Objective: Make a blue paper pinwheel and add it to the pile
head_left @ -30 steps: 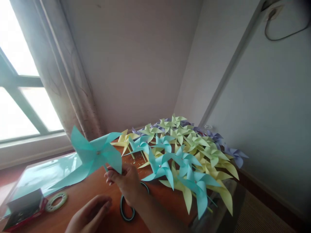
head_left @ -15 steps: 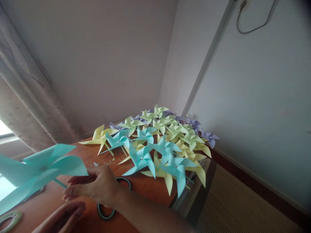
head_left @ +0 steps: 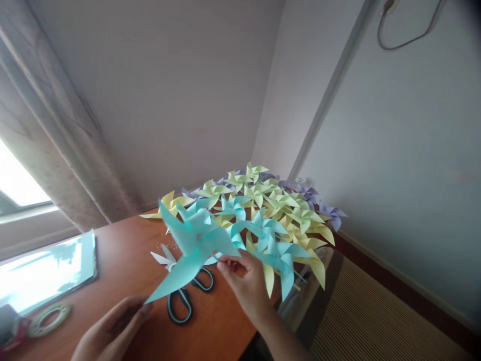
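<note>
My right hand (head_left: 246,281) pinches the thin stick of a turquoise paper pinwheel (head_left: 199,236) just behind its blades. The pinwheel is tilted and hides part of the scissors and of the pinwheels behind it. At the lower left, my left hand (head_left: 116,326) has loosely curved fingers with the thumb apart and no object visible in them. Its fingertips are close to the tip of the lowest blade; whether they touch, I cannot tell. Beneath the held pinwheel, scissors (head_left: 179,307) with black and grey handles lie on the brown table (head_left: 221,321).
Many yellow, turquoise, green and purple pinwheels (head_left: 280,200) crowd the table's far right part. On the left are a tablet-like panel (head_left: 67,260) reflecting the window and a roll of tape (head_left: 48,319). A curtain (head_left: 82,150) hangs by the window. Walls close off the back and right.
My right hand has carried the turquoise pinwheel from the far left to over the scissors. The view has shifted left, bringing the tablet-like panel into sight. My left hand keeps its loose curve.
</note>
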Demonstrator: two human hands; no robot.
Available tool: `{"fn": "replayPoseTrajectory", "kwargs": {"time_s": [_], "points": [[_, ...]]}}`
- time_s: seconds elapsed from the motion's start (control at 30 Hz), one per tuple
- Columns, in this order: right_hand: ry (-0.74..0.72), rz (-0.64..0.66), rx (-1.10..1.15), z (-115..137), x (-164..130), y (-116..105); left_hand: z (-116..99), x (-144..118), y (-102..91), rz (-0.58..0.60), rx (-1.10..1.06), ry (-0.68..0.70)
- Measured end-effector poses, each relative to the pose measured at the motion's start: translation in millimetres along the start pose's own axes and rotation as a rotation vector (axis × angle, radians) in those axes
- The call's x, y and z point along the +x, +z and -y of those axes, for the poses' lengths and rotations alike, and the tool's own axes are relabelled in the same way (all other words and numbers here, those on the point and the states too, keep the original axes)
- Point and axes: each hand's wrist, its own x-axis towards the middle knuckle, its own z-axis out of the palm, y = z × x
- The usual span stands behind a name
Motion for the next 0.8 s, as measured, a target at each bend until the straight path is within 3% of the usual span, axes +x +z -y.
{"fn": "replayPoseTrajectory", "kwargs": {"time_s": [0.1,0.23,0.37,0.5,0.8], "points": [[-0.020,-0.095,-0.269,-13.4,1.2,-51.0,-10.7,0.1,-3.7,0.063,0.018,-0.029],[0.000,-0.233,-0.393,-28.6,2.5,-116.9,-29.0,-3.6,-4.6,0.061,0.003,-0.039],[-0.029,-0.384,-0.554,-38.6,5.3,-160.2,-41.0,-6.7,-3.5,0.072,0.006,-0.017],[-0.079,-0.435,-0.646,-42.5,7.9,-172.7,-38.0,-6.7,-3.2,0.068,0.017,0.002],[-0.085,-0.422,-0.721,-39.1,1.7,-168.3,-38.4,-8.6,-3.9,0.077,0.004,0.004]]}}
